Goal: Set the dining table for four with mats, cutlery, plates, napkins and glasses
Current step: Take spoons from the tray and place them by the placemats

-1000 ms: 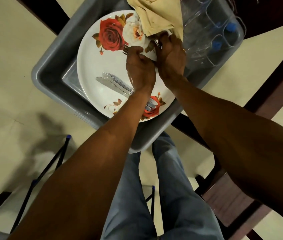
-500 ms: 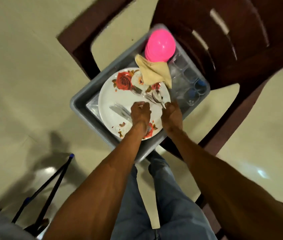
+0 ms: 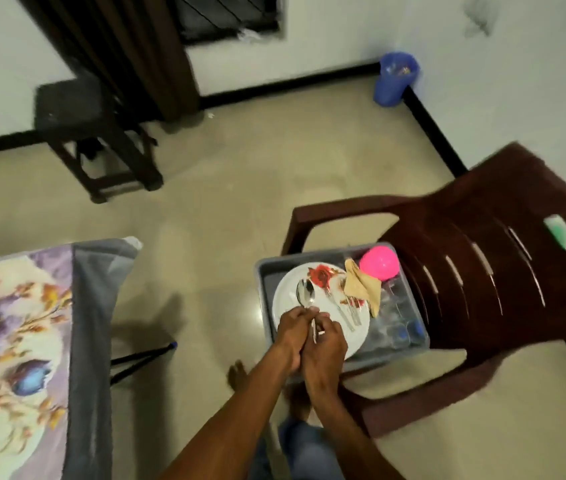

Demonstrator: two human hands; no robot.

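Observation:
A grey tub (image 3: pixel 263 271) rests on a dark brown plastic chair (image 3: pixel 503 244). In it lies a white rose-patterned plate (image 3: pixel 286 289) with forks (image 3: pixel 345 311) on it, a folded tan napkin (image 3: pixel 361 284), a pink bowl (image 3: pixel 378 263) and clear glasses (image 3: pixel 396 317). My left hand (image 3: pixel 293 332) and my right hand (image 3: pixel 325 341) are pressed together over the plate's near edge, both closed around the handles of spoons (image 3: pixel 305 292) whose bowls stick up above the plate.
The dining table (image 3: pixel 25 341), covered by a floral cloth with a grey border, stands at the left. A dark stool (image 3: pixel 84 133) and a curtain are at the back wall. A blue bin (image 3: pixel 394 77) sits in the far corner. A tripod leg (image 3: pixel 143 356) lies on the floor.
The view has pulled back and up from the tub. My hands drew toward the plate's near edge and gathered spoons, which now stand lifted off the plate.

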